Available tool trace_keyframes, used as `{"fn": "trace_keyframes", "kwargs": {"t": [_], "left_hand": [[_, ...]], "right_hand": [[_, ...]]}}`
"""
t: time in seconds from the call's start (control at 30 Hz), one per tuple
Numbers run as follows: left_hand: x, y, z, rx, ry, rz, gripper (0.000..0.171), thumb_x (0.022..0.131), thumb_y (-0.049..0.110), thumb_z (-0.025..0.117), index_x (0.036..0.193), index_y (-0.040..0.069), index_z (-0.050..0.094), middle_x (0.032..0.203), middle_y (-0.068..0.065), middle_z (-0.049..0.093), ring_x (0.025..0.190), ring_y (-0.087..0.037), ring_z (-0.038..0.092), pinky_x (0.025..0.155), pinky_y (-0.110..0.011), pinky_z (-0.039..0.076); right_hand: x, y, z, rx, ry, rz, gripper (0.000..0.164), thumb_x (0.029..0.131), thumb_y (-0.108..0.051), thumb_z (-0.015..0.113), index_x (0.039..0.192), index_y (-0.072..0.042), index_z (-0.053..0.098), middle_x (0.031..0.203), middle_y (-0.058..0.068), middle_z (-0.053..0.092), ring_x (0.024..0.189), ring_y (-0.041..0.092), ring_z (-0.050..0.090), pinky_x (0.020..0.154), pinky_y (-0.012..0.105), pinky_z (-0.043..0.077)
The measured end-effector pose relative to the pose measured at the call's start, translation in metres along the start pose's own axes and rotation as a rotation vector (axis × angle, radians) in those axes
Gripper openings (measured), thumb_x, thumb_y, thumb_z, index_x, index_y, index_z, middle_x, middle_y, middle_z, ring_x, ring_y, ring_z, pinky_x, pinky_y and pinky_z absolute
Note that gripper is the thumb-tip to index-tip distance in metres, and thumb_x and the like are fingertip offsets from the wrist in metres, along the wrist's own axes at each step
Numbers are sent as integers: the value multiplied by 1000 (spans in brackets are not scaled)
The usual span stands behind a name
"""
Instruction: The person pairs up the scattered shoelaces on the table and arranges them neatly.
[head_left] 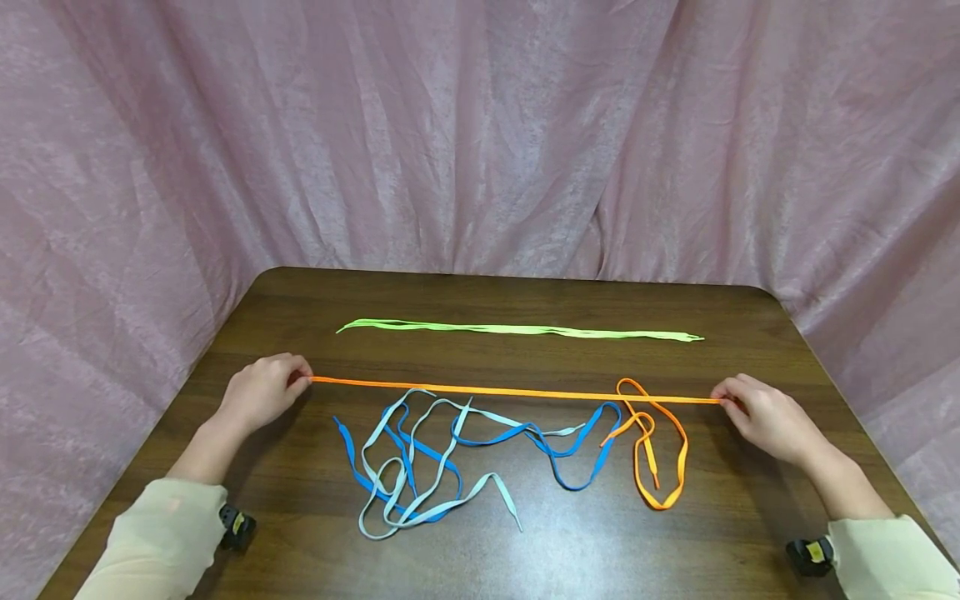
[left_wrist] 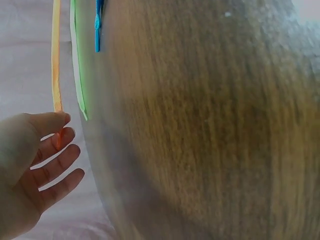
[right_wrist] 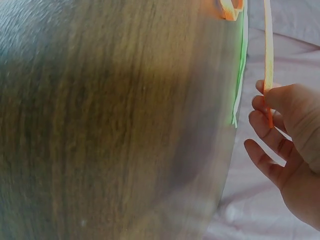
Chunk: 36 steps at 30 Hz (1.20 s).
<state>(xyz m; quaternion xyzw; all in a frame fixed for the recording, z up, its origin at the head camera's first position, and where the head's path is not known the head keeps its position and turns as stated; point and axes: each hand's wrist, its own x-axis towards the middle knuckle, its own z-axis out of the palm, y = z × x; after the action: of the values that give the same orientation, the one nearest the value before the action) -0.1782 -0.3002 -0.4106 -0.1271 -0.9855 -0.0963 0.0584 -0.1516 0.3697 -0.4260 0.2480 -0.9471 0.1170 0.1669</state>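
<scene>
Stretched straight between both hands is a flat orange shoelace (head_left: 480, 390), held above the table. My left hand (head_left: 266, 390) pinches its left end between thumb and forefinger, and in the left wrist view a short tip of the orange lace (left_wrist: 56, 65) pokes past the fingers. At the other end, my right hand (head_left: 772, 421) pinches the lace the same way, with its tip below the thumb in the right wrist view. A second orange lace (head_left: 682, 458) lies loosely looped on the table near the right hand. Light blue (head_left: 442, 467) and blue (head_left: 555, 471) laces lie tangled in the middle.
Beyond the stretched lace, neon green laces (head_left: 517, 330) lie straight side by side across the far part of the brown wooden table (head_left: 600, 550). A pink curtain (head_left: 480, 142) hangs behind the table and along its sides.
</scene>
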Motion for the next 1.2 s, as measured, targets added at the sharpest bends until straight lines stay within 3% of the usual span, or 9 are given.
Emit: {"fn": "trace_keyframes", "kwargs": {"t": [0.63, 1.2], "left_hand": [[2, -6, 9, -2, 10, -12, 4, 82, 16, 66, 85, 13, 65, 73, 1, 57, 56, -18, 47, 47, -35, 38], [34, -5, 15, -18, 6, -31, 3, 84, 18, 64, 83, 15, 65, 79, -3, 61, 58, -20, 51, 47, -36, 39]], "right_hand": [[4, 11, 6, 4, 21, -21, 30, 66, 6, 71, 81, -16, 56, 70, -11, 47, 61, 1, 41, 50, 23, 36], [21, 31, 8, 17, -52, 73, 21, 71, 4, 67, 79, -13, 58, 72, -6, 51, 62, 7, 46, 53, 27, 38]]}}
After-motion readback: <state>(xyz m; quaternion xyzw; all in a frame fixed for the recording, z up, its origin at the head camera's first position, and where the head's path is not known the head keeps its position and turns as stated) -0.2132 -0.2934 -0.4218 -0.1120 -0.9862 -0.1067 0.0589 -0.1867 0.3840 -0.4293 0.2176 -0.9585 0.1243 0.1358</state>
